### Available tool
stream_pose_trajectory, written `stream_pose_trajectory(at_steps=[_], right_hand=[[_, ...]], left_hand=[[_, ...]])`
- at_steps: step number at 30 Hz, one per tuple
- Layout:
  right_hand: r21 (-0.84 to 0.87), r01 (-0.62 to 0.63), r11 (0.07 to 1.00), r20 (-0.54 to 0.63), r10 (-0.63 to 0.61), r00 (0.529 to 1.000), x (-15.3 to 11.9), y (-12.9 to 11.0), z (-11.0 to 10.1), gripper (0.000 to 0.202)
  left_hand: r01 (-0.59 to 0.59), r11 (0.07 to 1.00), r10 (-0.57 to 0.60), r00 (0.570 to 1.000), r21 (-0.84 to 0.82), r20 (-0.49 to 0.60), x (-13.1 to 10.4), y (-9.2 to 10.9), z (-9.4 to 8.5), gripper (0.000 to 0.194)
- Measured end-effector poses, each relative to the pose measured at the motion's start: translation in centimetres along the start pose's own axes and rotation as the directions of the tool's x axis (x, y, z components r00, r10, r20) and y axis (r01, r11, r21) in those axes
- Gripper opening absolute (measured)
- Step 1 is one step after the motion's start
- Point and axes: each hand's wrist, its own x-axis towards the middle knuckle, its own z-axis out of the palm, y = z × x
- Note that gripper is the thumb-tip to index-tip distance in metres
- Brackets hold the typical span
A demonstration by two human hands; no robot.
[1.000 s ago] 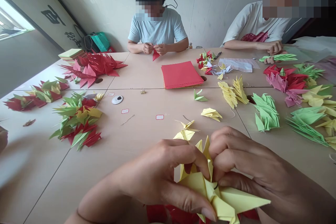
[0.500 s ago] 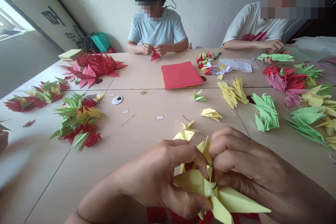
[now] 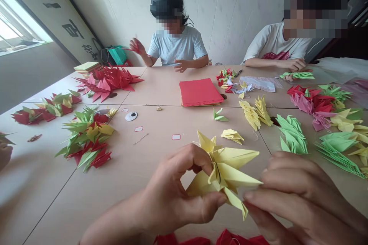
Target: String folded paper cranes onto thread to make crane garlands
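Nearest, at the lower edge, lie red folded-paper pieces (image 3: 235, 238), partly out of view. Above them is a yellow, many-pointed piece of folded paper (image 3: 235, 178), with a dark cord (image 3: 219, 172) across its middle. The left hand (image 3: 175, 193) grips this piece between thumb and fingers, clear of the tabletop. The right hand (image 3: 301, 193) has its fingers bent, their tips at the points on the piece's right side; whether they pinch the paper cannot be told.

Beyond the hands, on the pale wooden table (image 3: 123, 195), are a small yellow folded-paper bundle (image 3: 232, 136) and, to its right, a green folded-paper row (image 3: 291, 134). At left lies a green, red and yellow folded-paper cluster (image 3: 89, 138); a white disc with a black spot (image 3: 131, 116) is set near it. Farther back is a stack of square red paper sheets (image 3: 199, 92).

On the far side sit 2 people: 1 in a light-blue shirt (image 3: 184, 48), with 1 hand raised, and 1 in a white shirt (image 3: 268, 44), hands at a green folded-paper strip (image 3: 297, 75).
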Motion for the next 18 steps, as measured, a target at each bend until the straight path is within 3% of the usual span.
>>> stream_pose_trajectory(at_steps=[5,12,18], right_hand=[[-0.069,0.022,0.997,0.080,-0.016,0.997,0.4,-0.1,0.9,0.016],[-0.181,0.098,0.979,-0.014,-0.102,0.995,-0.3,0.2,1.3,0.020],[-0.180,0.066,0.981,-0.050,-0.076,0.996,-0.3,0.1,1.4,0.016]], left_hand=[[-0.008,0.999,0.007,1.000,-0.049,-0.022,0.1,0.1,0.1,0.024],[0.077,0.991,-0.081,0.996,-0.111,-0.028,-0.2,0.1,0.4,0.024],[0.146,0.979,-0.150,0.989,-0.144,-0.013,-0.2,0.3,0.6,0.024]])
